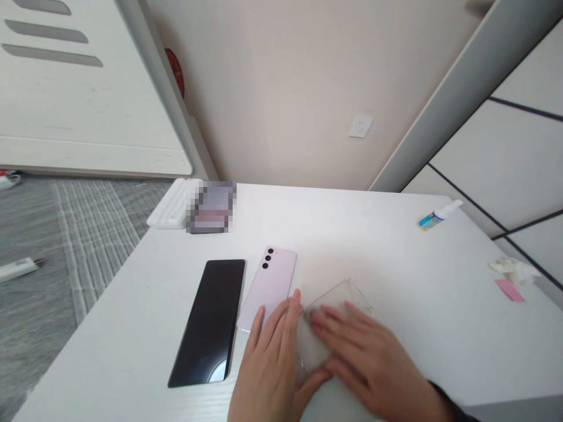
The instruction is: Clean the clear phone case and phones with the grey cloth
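A clear phone case (342,293) lies on the white table. My right hand (378,357) rests flat over it, fingers stretched out and slightly blurred. Along the case's left side is my left hand (270,366), its fingers extended and its thumb reaching across the case's near part. Beyond those left fingertips sits a pale pink phone (271,278), back up, with three dark camera lenses; its lower end is partly covered by the hand. A larger black phone or glossy dark panel (211,319) lies to the left of it.
At the table's (316,217) far left are a white tray-like case (173,205) and a dark, pixelated object (213,205). A small spray bottle (433,218) lies at the far right, near crumpled tissue (514,269) and a pink slip (509,290). A wall closes off the back.
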Available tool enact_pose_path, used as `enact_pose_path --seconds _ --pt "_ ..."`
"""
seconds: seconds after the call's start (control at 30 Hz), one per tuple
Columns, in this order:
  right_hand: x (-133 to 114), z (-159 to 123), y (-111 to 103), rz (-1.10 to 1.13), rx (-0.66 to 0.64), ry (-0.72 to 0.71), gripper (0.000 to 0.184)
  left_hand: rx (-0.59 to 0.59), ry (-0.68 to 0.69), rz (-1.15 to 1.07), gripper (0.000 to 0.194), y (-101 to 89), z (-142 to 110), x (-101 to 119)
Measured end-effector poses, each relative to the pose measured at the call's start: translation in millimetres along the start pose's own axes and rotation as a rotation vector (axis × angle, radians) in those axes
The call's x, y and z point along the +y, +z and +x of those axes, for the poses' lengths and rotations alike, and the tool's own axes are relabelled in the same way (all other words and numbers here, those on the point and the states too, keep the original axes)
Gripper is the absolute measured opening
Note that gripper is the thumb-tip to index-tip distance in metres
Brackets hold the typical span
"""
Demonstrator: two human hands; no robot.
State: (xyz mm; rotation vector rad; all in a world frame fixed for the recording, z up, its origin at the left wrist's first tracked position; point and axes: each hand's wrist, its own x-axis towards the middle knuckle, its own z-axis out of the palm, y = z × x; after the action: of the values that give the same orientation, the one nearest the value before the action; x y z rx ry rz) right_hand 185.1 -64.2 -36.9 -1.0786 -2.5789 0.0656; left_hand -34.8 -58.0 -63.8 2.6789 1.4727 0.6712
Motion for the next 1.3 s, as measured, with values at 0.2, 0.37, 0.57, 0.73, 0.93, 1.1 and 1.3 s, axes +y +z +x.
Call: enact_pose_path --seconds 0.2,0.37,0.57,0.73,0.93,1.1,1.3 --pt "2 -2 -1 0.004 0.106 -0.153 0.036 0.059 0.051 0.039 0.083 6.6 -2 -3" --pt "7 -4 -6 -0.116 0.062 -0.013 0.036 0.109 0.076 0.095 0.091 12.3 -3 -9" --pt "27 -20 -29 -0.031 0.142 -0.121 0.04 0.113 0.128 0.147 0.089 13.6 -1 -11" --pt "84 -41 -42 -0.128 0.282 0.126 0.052 0.071 0.158 0.158 0.103 1.5 -3 -14" --pt "104 -33 -35 0.034 0.44 0.292 0.029 0.1 -0.07 0.326 0.073 -32.5 11 -41" --pt "94 -5 -23 0.356 0.09 0.208 0.071 0.021 -0.091 0.463 0.085 -28.6 34 -58" --pt "97 4 -5 0.496 -0.091 0.159 0.089 0.007 -0.101 0.424 0.077 -20.3 38 -53"
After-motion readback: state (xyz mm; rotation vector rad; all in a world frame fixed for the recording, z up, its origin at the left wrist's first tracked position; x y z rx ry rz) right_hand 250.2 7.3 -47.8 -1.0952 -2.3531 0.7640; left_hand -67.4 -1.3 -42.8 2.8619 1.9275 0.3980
